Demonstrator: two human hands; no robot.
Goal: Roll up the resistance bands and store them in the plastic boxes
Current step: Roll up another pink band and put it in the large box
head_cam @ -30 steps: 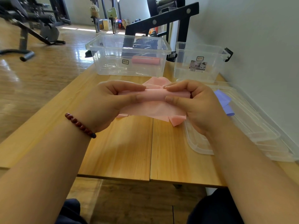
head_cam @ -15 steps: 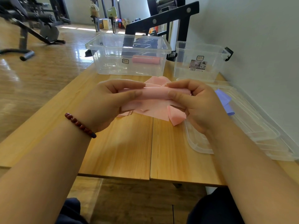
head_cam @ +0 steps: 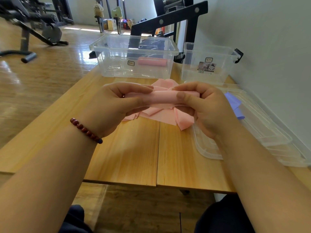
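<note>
We see both hands raised a little above the middle of the wooden table (head_cam: 134, 157), and each grips one end of a pink resistance band (head_cam: 161, 98). The left hand (head_cam: 116, 105) pinches the left end of the rolled part, with its thumb on the near face and its fingers curled over the top. The right hand (head_cam: 207, 108) holds the right end in the same way. Between them the band forms a short tube lying left to right. The unrolled rest hangs from the tube and lies crumpled on the table under and beyond the hands, and one folded corner ends just beside the clear lids (head_cam: 269, 140). These lids are stacked flat along the right edge of the table, next to the wall (head_cam: 269, 39).

A purple band (head_cam: 234, 103) lies loose on the lids, to the right of the right hand. At the far side of the table stands a large clear plastic box (head_cam: 117, 68) without a lid. A rolled pink band (head_cam: 152, 62) lies inside it, towards its right end. Right of it, and near it, stands a smaller clear plastic box (head_cam: 190, 73) with a printed label on its near wall (we cannot read the label).

A bead bracelet (head_cam: 85, 131) circles the left wrist. Beyond the table a weight bench (head_cam: 33, 22) stands far left on the wooden floor. A black steel frame (head_cam: 168, 19) rises behind the boxes.
</note>
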